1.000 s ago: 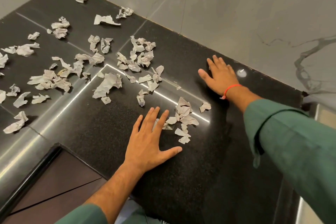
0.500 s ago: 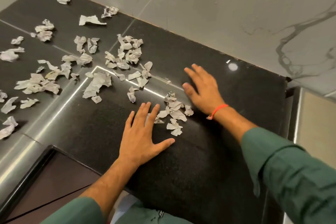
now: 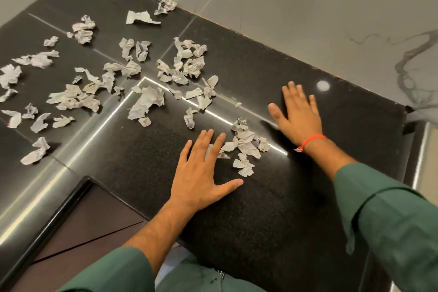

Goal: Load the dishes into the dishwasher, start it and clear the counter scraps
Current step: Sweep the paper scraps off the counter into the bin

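**Inspector:** Since half a second ago the right hand [image 3: 299, 115] has drawn back from the small heap of paper scraps [image 3: 244, 147] toward the wall side of the counter [image 3: 272, 208]; the left hand [image 3: 201, 173] sits much where it was.

**Assistant:** State of the hands?

**Inspector:** Both flat, fingers straight and spread, palms down on the black stone. Neither holds anything. The left fingertips [image 3: 209, 134] lie over one scrap at the near edge of the heap. The right hand is apart from it, touching only stone.

**Assistant:** Where is the rest of the material?

**Inspector:** One small heap between the hands. A much larger scatter [image 3: 147, 102] runs left and back across the counter, some pieces close to the wall [image 3: 308, 7].

**Assistant:** Handling?

**Inspector:** Torn, crumpled paper. I judge it very light, soft and not fragile; it will slide readily on polished stone and may lift or skip away under a quick stroke. Pinching piece by piece looks slow. Better to rake with a flat palm or hand edge, herd the pieces together, then close both hands around the heap.

**Assistant:** Containers?

**Inspector:** None visible. No bin, bowl or tray, and no dishwasher or dishes in this view. Where the scraps are to go cannot be told.
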`<action>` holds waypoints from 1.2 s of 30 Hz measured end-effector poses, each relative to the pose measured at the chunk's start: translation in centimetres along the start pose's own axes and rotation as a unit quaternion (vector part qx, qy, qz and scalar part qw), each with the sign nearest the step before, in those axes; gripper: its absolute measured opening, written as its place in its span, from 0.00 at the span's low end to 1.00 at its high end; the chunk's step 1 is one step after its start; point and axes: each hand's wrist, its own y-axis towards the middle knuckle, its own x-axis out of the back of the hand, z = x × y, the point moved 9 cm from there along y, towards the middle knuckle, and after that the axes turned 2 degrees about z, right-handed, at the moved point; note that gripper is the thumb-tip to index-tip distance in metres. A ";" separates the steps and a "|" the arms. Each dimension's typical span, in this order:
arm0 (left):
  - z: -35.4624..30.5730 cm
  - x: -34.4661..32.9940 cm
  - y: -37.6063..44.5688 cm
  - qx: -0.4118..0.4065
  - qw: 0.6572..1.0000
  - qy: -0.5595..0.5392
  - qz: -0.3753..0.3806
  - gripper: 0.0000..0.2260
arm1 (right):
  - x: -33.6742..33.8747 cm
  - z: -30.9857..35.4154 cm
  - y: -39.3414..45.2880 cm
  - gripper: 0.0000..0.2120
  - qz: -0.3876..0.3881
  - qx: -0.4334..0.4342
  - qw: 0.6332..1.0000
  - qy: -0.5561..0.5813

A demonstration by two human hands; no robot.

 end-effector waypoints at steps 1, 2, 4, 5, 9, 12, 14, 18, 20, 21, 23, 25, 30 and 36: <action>0.0 0.0 0.0 0.001 1.000 -0.001 0.002 0.50 | -0.5 2.1 -1.0 0.50 0.011 0.030 0.999 0.000; 0.0 0.0 0.0 0.003 1.000 -0.002 0.004 0.50 | -1.2 4.1 -2.1 0.51 0.022 0.061 0.998 0.000; -0.1 0.1 0.0 0.003 1.000 -0.001 0.002 0.50 | -2.5 7.8 -4.4 0.50 0.037 0.120 0.992 0.001; 0.0 0.1 -0.1 0.003 1.000 -0.001 -0.001 0.50 | -3.2 9.1 -5.5 0.49 0.045 0.143 0.989 0.003; 0.0 0.0 -0.1 -0.001 1.000 -0.005 -0.012 0.49 | -4.1 10.5 -6.8 0.47 0.060 0.185 0.979 0.068; 0.0 0.0 0.0 -0.002 1.000 -0.006 -0.015 0.50 | -2.4 9.8 -5.0 0.46 0.036 0.181 0.975 0.124; 0.0 0.0 -0.1 -0.003 1.000 -0.009 -0.018 0.50 | -1.4 9.3 -2.7 0.46 0.025 0.165 0.979 0.118; 0.3 -0.3 0.0 -0.002 1.000 -0.008 -0.018 0.50 | -1.6 9.8 0.7 0.51 0.054 0.140 0.987 0.063; 0.4 -0.3 0.0 -0.003 1.000 -0.013 -0.020 0.51 | -2.2 10.5 0.9 0.51 0.062 0.140 0.987 0.044; 0.4 -0.3 0.0 -0.003 1.000 -0.014 -0.022 0.51 | -2.5 11.0 0.6 0.51 0.067 0.143 0.986 0.043; 0.4 -0.3 0.0 -0.003 1.000 -0.012 -0.028 0.52 | -3.0 12.0 -0.8 0.49 0.081 0.165 0.982 0.045; 0.3 -0.4 0.0 -0.004 0.999 -0.012 -0.032 0.53 | -3.7 13.0 -3.2 0.48 0.097 0.197 0.975 0.045; 0.3 -0.1 -0.2 -0.006 0.999 -0.031 -0.030 0.53 | -5.0 13.7 -8.5 0.44 0.116 0.234 0.963 0.061; 0.3 0.1 -0.3 -0.058 0.995 -0.083 0.006 0.49 | -2.5 12.5 -8.7 0.41 0.056 0.175 0.971 0.154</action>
